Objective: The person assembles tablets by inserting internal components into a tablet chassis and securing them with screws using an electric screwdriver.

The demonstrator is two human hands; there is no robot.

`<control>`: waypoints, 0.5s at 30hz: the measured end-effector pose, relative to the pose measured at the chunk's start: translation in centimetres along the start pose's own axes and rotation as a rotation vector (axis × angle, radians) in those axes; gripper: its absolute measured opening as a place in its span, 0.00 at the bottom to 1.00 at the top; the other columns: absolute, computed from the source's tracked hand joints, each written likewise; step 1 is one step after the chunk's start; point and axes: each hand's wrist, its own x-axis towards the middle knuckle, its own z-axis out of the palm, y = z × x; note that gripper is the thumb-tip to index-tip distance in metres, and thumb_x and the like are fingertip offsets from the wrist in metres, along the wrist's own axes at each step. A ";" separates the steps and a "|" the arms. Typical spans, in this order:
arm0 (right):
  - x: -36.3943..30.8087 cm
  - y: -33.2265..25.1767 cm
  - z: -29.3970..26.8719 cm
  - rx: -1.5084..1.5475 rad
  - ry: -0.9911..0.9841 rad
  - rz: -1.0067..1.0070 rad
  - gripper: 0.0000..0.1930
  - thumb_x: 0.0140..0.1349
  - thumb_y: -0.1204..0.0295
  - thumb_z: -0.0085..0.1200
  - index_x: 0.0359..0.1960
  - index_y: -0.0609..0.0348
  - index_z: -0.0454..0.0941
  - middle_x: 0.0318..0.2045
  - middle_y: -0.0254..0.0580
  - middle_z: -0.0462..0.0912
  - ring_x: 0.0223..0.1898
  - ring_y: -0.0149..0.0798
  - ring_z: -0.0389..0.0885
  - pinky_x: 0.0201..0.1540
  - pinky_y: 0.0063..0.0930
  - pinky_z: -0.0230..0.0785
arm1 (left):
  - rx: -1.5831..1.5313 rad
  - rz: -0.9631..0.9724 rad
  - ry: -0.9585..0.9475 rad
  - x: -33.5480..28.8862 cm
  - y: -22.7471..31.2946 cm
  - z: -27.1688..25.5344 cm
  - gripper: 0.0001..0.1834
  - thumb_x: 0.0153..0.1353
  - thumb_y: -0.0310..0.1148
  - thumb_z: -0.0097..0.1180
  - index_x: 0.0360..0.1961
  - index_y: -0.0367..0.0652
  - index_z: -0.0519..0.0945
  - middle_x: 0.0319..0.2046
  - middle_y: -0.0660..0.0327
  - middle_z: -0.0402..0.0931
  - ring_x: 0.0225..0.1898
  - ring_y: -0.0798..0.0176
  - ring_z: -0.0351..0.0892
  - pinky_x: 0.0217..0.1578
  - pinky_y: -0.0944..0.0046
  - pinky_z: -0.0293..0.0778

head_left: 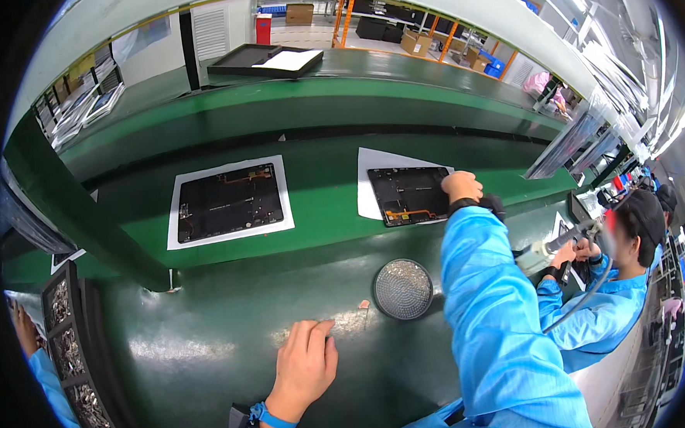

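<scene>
My right hand (pixel 463 186) reaches far forward, its fingers closed at the upper right corner of a black tablet housing (pixel 411 192). An orange ribbon cable runs along the near edge of that housing, which lies askew on a white sheet (pixel 368 185). My fingertips are partly hidden there. My left hand (pixel 304 363) is above the green bench, empty, with its fingers loosely bent and the thumb apart. Just beyond it lies a small pinkish scrap (pixel 363 304). A round dish (pixel 403 288) of tiny metal parts stands between my arms.
Another opened tablet housing (pixel 230 203) lies on white paper at the left. A black compartment tray (pixel 70 344) with small metal parts lines the left edge. A green post (pixel 79 204) rises nearby. At right, a co-worker (pixel 594 294) sits near a tool with a cable (pixel 542 256).
</scene>
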 end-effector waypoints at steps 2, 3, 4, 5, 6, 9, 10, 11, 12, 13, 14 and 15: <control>6.7 1.8 -0.7 -0.182 -0.230 -0.201 0.29 0.65 0.64 0.63 0.66 0.62 0.80 0.69 0.55 0.80 0.72 0.57 0.76 0.71 0.48 0.71 | -0.016 0.030 -0.020 0.3 0.4 0.1 0.18 0.59 0.17 0.64 0.50 0.37 0.79 0.42 0.53 0.78 0.39 0.50 0.84 0.36 0.53 0.81; 7.7 2.1 -0.6 -0.240 -0.326 -0.333 0.26 0.64 0.66 0.63 0.64 0.58 0.84 0.68 0.51 0.82 0.72 0.57 0.77 0.71 0.48 0.72 | -0.013 0.030 -0.023 0.3 0.5 -0.1 0.18 0.59 0.16 0.64 0.50 0.37 0.80 0.41 0.53 0.78 0.39 0.49 0.83 0.36 0.53 0.81; 8.2 2.6 0.2 -0.240 -0.331 -0.335 0.26 0.64 0.66 0.63 0.64 0.58 0.84 0.68 0.51 0.82 0.72 0.57 0.77 0.71 0.48 0.72 | -0.011 0.033 -0.027 0.2 0.5 -0.1 0.18 0.59 0.16 0.64 0.50 0.37 0.80 0.41 0.53 0.78 0.39 0.49 0.83 0.36 0.53 0.81; 8.4 3.2 0.7 -0.188 -0.270 -0.354 0.23 0.64 0.67 0.62 0.60 0.59 0.86 0.66 0.53 0.83 0.70 0.59 0.79 0.70 0.48 0.73 | -0.008 0.034 -0.027 0.2 0.5 0.1 0.18 0.59 0.16 0.64 0.50 0.37 0.80 0.41 0.53 0.78 0.39 0.49 0.83 0.36 0.53 0.81; 8.9 3.6 1.0 -0.135 -0.207 -0.372 0.20 0.64 0.68 0.61 0.57 0.59 0.88 0.64 0.55 0.85 0.68 0.60 0.81 0.69 0.47 0.75 | -0.013 0.037 -0.028 0.3 0.4 0.3 0.18 0.59 0.16 0.64 0.50 0.37 0.80 0.41 0.53 0.78 0.39 0.49 0.83 0.36 0.53 0.81; 9.0 3.4 1.2 -0.079 -0.220 -0.354 0.20 0.64 0.71 0.59 0.57 0.60 0.88 0.63 0.57 0.85 0.67 0.61 0.80 0.67 0.46 0.76 | -0.002 0.040 -0.038 0.2 0.3 0.8 0.17 0.60 0.18 0.64 0.51 0.39 0.80 0.41 0.53 0.78 0.41 0.48 0.83 0.36 0.52 0.81; 9.0 3.2 0.7 -0.086 -0.196 -0.416 0.21 0.62 0.74 0.60 0.57 0.63 0.87 0.63 0.59 0.84 0.66 0.62 0.81 0.66 0.48 0.77 | 0.005 0.039 -0.044 0.3 0.3 1.0 0.17 0.61 0.20 0.64 0.51 0.40 0.80 0.41 0.54 0.77 0.42 0.47 0.82 0.36 0.51 0.82; 8.0 2.8 0.0 -0.080 -0.204 -0.414 0.21 0.62 0.74 0.60 0.57 0.63 0.87 0.63 0.59 0.84 0.66 0.62 0.81 0.66 0.48 0.77 | 0.012 0.041 -0.050 0.3 0.1 1.0 0.17 0.61 0.20 0.64 0.51 0.40 0.80 0.41 0.54 0.77 0.42 0.47 0.82 0.36 0.51 0.82; 6.8 2.3 -1.0 0.023 -0.199 -0.415 0.21 0.62 0.75 0.59 0.57 0.66 0.87 0.63 0.61 0.83 0.66 0.62 0.82 0.65 0.48 0.77 | 0.005 0.050 -0.038 0.3 0.1 1.1 0.16 0.61 0.20 0.63 0.51 0.40 0.80 0.41 0.54 0.77 0.42 0.47 0.82 0.35 0.52 0.82; 5.1 1.6 -2.2 0.128 -0.200 -0.419 0.21 0.61 0.77 0.59 0.57 0.68 0.86 0.64 0.63 0.83 0.65 0.62 0.83 0.65 0.48 0.78 | 0.005 0.055 -0.025 0.3 0.3 1.1 0.16 0.62 0.20 0.63 0.51 0.40 0.80 0.41 0.54 0.77 0.42 0.47 0.82 0.35 0.52 0.82; 3.2 1.2 -3.6 0.208 -0.241 -0.393 0.20 0.62 0.78 0.57 0.56 0.70 0.85 0.63 0.66 0.83 0.65 0.63 0.83 0.64 0.47 0.78 | -0.019 0.026 -0.020 0.3 0.7 1.0 0.16 0.62 0.18 0.62 0.51 0.39 0.81 0.40 0.53 0.78 0.39 0.49 0.83 0.34 0.54 0.82; 1.5 1.1 -4.9 0.285 -0.275 -0.363 0.20 0.63 0.79 0.56 0.56 0.73 0.85 0.62 0.68 0.83 0.64 0.63 0.84 0.62 0.47 0.79 | -0.011 0.030 -0.021 0.3 1.0 1.4 0.16 0.62 0.18 0.62 0.51 0.39 0.81 0.40 0.53 0.78 0.39 0.49 0.83 0.34 0.54 0.82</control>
